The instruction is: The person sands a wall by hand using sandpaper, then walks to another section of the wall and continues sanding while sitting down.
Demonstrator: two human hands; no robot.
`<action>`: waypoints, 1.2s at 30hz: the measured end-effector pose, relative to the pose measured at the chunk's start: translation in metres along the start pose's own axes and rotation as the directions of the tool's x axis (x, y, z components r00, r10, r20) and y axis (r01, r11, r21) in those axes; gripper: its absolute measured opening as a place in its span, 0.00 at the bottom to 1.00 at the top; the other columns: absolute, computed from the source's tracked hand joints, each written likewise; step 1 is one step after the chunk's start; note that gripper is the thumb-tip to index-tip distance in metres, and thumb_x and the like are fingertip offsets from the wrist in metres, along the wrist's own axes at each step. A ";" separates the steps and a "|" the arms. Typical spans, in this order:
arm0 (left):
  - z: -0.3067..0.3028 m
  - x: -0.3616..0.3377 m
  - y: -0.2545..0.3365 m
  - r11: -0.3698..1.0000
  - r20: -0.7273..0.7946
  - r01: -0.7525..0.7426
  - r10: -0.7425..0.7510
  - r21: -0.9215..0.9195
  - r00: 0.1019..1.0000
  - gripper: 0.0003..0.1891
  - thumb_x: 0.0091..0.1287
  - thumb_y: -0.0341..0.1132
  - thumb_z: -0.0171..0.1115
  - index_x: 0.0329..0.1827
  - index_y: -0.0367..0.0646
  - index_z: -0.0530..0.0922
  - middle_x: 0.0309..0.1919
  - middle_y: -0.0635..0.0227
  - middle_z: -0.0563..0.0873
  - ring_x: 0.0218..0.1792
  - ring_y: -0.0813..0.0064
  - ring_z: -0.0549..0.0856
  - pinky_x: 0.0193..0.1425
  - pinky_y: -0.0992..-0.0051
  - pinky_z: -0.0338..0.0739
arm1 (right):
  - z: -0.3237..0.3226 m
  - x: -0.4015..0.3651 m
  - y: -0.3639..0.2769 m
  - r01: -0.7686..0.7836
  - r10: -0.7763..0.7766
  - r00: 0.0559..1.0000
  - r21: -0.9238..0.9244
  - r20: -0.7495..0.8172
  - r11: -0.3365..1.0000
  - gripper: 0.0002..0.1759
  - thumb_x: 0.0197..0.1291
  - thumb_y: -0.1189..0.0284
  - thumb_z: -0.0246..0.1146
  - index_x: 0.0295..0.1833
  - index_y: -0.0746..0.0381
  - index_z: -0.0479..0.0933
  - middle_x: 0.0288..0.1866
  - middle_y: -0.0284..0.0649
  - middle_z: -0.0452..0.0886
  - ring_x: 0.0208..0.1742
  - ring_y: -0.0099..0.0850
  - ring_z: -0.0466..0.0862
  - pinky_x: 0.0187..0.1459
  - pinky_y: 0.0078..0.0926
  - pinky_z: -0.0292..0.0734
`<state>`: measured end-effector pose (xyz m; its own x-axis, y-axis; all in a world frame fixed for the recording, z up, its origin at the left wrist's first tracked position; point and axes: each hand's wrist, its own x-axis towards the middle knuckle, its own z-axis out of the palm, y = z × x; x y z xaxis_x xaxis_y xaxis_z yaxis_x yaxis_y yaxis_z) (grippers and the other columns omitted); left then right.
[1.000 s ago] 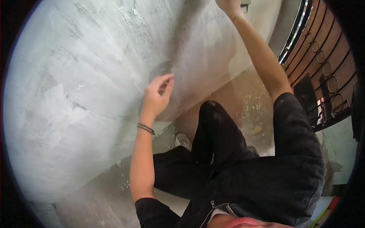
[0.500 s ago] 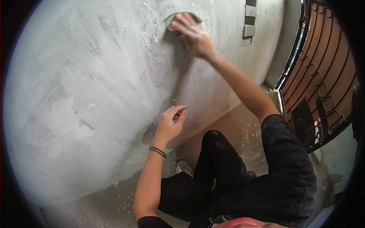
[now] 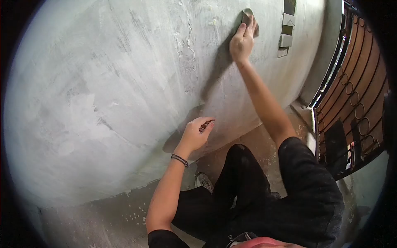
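Note:
High on the grey, patchy wall (image 3: pixel 136 82), my right hand (image 3: pixel 242 43) holds a thin brownish sheet (image 3: pixel 250 21), pressed against the surface. The sheet curls up past my fingertips. My left hand (image 3: pixel 198 131) hovers lower down, close to the wall, with its fingers curled and the thumb near the fingertips. Nothing can be seen between those fingers. Two dark bands circle my left wrist. Rough, flaking streaks run down the wall to the left of my right hand.
Switch or socket boxes (image 3: pixel 286 40) are set into the wall at the upper right. A metal grille (image 3: pixel 351 91) with brown panels behind it stands at the right. Below, the speckled floor (image 3: pixel 120 219) meets the wall near my shoe (image 3: pixel 204 182).
My right hand has moved right along the wall with the sheet and turned more upright. The view has shifted slightly; my left hand keeps its curled shape.

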<state>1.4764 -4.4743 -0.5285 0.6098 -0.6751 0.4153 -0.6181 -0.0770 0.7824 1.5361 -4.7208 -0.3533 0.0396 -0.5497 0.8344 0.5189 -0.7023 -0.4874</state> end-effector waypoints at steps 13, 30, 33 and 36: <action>0.003 0.002 -0.004 0.984 0.082 0.145 -0.154 0.103 0.985 0.16 0.74 0.42 0.62 0.58 0.41 0.84 0.48 0.57 0.90 0.41 0.66 0.88 0.50 0.68 0.83 | 0.054 -0.030 -0.060 0.745 -0.626 0.613 -0.090 0.482 0.661 0.29 0.70 0.71 0.55 0.76 0.49 0.69 0.81 0.47 0.64 0.82 0.45 0.62 0.76 0.57 0.59; 0.007 0.002 -0.005 0.995 0.102 0.072 -0.079 0.075 0.992 0.16 0.75 0.43 0.60 0.58 0.45 0.84 0.46 0.62 0.90 0.40 0.68 0.87 0.49 0.70 0.81 | 0.041 0.108 -0.061 0.376 -0.382 0.917 0.074 0.117 0.924 0.21 0.68 0.75 0.53 0.65 0.62 0.76 0.65 0.48 0.78 0.63 0.47 0.80 0.64 0.41 0.74; 0.004 0.006 -0.008 0.982 0.107 0.128 -0.143 0.139 0.984 0.15 0.77 0.41 0.59 0.58 0.43 0.84 0.46 0.60 0.90 0.40 0.69 0.88 0.49 0.70 0.82 | 0.036 0.048 0.000 0.439 -0.444 0.893 -0.071 -0.073 0.896 0.23 0.62 0.75 0.56 0.63 0.64 0.77 0.67 0.51 0.78 0.63 0.50 0.80 0.66 0.40 0.73; 0.005 0.008 -0.023 0.998 0.068 0.066 -0.067 0.022 0.995 0.14 0.75 0.38 0.60 0.56 0.39 0.84 0.45 0.56 0.90 0.41 0.66 0.89 0.49 0.69 0.83 | -0.013 0.006 0.042 0.621 -0.600 0.778 -0.079 0.188 0.780 0.22 0.64 0.75 0.54 0.63 0.65 0.78 0.66 0.51 0.79 0.65 0.48 0.79 0.67 0.39 0.72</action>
<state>1.4933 -4.4818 -0.5453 0.6146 -0.7167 0.3295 -0.5876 -0.1373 0.7974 1.5473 -4.7596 -0.3717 -0.1198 0.0789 0.9897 0.3620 -0.9247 0.1175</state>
